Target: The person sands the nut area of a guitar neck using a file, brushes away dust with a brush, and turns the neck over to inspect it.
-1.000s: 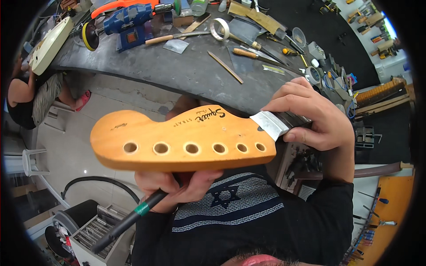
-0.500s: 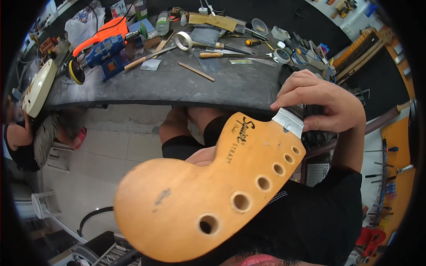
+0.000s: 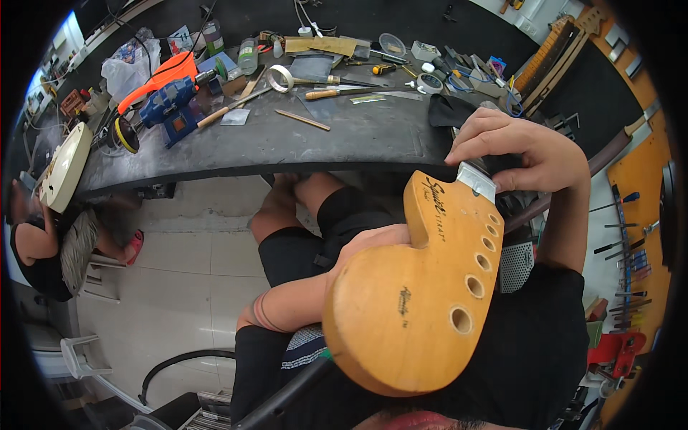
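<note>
A guitar neck (image 3: 408, 315) lies close in front of me, its amber wooden headstock foremost and its row of tuner holes along the right side. A silvery strip (image 3: 476, 180) covers the neck where it joins the headstock. My right hand (image 3: 527, 154) is closed around the neck just beyond that strip, thumb on one side and fingers on the other. My left hand (image 3: 376, 240) supports the headstock from behind, at its curved left edge; its fingertips are hidden there. The rest of the neck runs out of sight beneath my right hand.
A dark workbench (image 3: 287, 154) carries a blue vise (image 3: 168, 104), a tape roll (image 3: 279, 79), a wooden stick (image 3: 302, 120) and files. At left another person holds a cream guitar body (image 3: 66, 168). Tools hang on the right wall; a black hose (image 3: 186, 358) curves over the floor.
The headstock has shifted right and turned more upright, farther from the camera. My left hand and forearm have come into fuller view. My right hand keeps its grip on the neck.
</note>
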`<state>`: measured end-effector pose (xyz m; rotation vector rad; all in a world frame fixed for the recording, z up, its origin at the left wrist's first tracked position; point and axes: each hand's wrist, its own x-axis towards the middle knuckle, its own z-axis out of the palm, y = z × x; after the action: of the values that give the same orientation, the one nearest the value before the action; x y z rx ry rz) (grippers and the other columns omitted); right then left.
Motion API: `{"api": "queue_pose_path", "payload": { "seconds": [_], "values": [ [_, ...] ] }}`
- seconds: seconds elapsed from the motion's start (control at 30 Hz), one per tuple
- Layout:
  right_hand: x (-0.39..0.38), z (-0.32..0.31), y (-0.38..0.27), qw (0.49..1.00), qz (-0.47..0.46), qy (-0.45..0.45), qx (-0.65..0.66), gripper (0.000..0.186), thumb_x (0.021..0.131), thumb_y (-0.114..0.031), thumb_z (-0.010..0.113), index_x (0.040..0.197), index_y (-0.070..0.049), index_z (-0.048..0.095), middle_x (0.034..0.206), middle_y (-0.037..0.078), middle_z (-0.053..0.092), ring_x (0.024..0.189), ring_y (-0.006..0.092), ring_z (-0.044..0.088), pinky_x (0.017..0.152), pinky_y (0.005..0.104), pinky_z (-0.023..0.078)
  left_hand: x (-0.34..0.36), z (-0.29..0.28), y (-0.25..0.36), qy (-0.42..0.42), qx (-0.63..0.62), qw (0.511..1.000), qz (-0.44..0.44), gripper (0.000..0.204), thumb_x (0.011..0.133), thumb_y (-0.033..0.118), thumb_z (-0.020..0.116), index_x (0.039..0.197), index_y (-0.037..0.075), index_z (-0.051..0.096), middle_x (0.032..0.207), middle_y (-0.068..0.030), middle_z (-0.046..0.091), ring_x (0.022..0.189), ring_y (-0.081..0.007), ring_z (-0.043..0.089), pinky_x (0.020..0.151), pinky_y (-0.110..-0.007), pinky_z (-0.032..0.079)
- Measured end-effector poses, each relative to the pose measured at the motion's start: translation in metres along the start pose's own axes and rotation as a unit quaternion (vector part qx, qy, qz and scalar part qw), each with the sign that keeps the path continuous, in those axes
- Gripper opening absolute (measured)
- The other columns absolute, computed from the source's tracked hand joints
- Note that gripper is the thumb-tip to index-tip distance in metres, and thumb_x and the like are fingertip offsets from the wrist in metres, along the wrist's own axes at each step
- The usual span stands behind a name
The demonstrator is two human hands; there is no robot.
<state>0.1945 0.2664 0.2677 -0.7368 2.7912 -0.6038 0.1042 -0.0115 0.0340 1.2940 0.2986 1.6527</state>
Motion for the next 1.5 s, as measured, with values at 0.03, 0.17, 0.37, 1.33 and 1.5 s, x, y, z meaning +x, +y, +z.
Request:
{"api": "queue_pose_path", "payload": {
  "seconds": [0.03, 0.17, 0.37, 1.33, 1.5],
  "values": [
    [-0.002, 0.001, -0.002, 1.0, 0.003, 0.002, -0.001, 0.06, 0.093, -0.02, 0.091, 0.15, -0.005, 0.078, 0.143, 0.011, 0.077, 0.133, 0.0311, 0.064, 0.118, 0.0472, 0.049, -0.001, 0.001, -0.001, 0.007, -0.028, 1.0, -0.009, 0.057, 0.115, 0.026, 0.071, 0.159, -0.006, 0.054, 0.149, -0.0173, 0.073, 0.13, -0.0253, 0.076, 0.11, -0.041, 0.061],
    [-0.006, 0.003, -0.006, 1.0, 0.012, 0.002, 0.006, 0.06, 0.092, -0.017, 0.091, 0.15, -0.005, 0.078, 0.144, 0.01, 0.077, 0.134, 0.0311, 0.064, 0.12, 0.0467, 0.048, 0.0, 0.019, -0.008, 0.061, -0.26, 0.963, -0.027, 0.057, 0.118, 0.025, 0.066, 0.162, -0.009, 0.054, 0.15, -0.0175, 0.072, 0.133, -0.0254, 0.075, 0.113, -0.041, 0.06],
    [-0.011, 0.006, -0.008, 1.0, 0.02, 0.011, 0.003, 0.06, 0.09, -0.017, 0.091, 0.148, -0.004, 0.079, 0.14, 0.01, 0.077, 0.132, 0.0307, 0.064, 0.118, 0.0466, 0.048, 0.009, 0.02, -0.006, 0.032, -0.025, 0.998, 0.054, 0.058, 0.119, 0.032, 0.062, 0.159, -0.01, 0.057, 0.15, -0.0185, 0.071, 0.132, -0.025, 0.075, 0.112, -0.04, 0.06],
    [-0.001, 0.003, -0.013, 1.0, 0.003, -0.005, -0.027, 0.064, 0.085, -0.015, 0.093, 0.147, -0.006, 0.081, 0.137, 0.009, 0.079, 0.13, 0.0305, 0.065, 0.117, 0.0462, 0.05, 0.04, 0.008, -0.015, 0.092, 0.378, 0.791, 0.473, 0.041, 0.084, 0.008, 0.088, 0.117, -0.014, 0.075, 0.114, -0.0285, 0.08, 0.102, -0.0476, 0.082, 0.088, -0.053, 0.069],
    [-0.004, 0.005, -0.011, 1.0, 0.023, 0.001, -0.015, 0.056, 0.088, -0.02, 0.09, 0.141, -0.004, 0.083, 0.133, 0.01, 0.079, 0.129, 0.0309, 0.064, 0.117, 0.0479, 0.047, 0.029, 0.007, -0.017, 0.086, 0.4, 0.805, 0.43, 0.042, 0.083, 0.007, 0.09, 0.116, -0.015, 0.075, 0.114, -0.0295, 0.08, 0.103, -0.0475, 0.082, 0.086, -0.052, 0.069]
  ]
}}
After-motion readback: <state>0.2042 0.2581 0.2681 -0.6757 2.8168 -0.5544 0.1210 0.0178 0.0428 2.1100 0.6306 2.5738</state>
